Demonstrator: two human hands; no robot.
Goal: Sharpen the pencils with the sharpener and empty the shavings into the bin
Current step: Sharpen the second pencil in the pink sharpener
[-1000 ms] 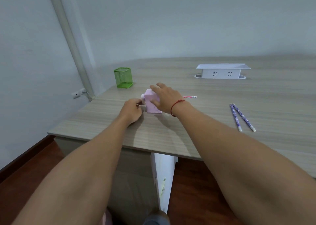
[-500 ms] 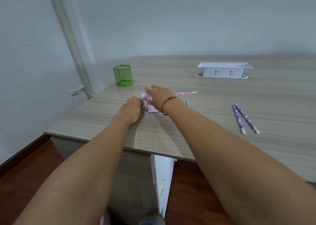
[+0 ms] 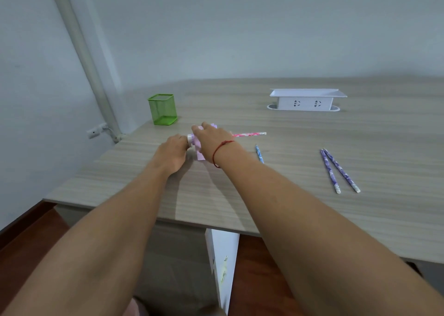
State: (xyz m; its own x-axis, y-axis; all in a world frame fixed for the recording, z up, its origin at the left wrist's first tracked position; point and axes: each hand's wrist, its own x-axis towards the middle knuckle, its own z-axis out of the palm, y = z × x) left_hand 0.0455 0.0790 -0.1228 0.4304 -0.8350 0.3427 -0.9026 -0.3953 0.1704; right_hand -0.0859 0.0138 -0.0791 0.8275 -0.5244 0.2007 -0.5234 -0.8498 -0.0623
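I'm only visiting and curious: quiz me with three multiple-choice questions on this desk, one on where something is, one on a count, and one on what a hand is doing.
1. Where does the green cup stand?
A. at the desk's near edge
B. at the far left of the desk
C. on the floor

2. How many purple pencils lie at the right?
A. one
B. four
C. two

3. What is the right hand doing?
A. holding the sharpener
B. lifting a pencil in the air
C. hanging below the desk

Answers:
1. B, since the cup sits by the far left edge, near the wall.
2. C, since two pencils lie side by side, their far ends touching.
3. A, since the hand lies over the pink sharpener's top.
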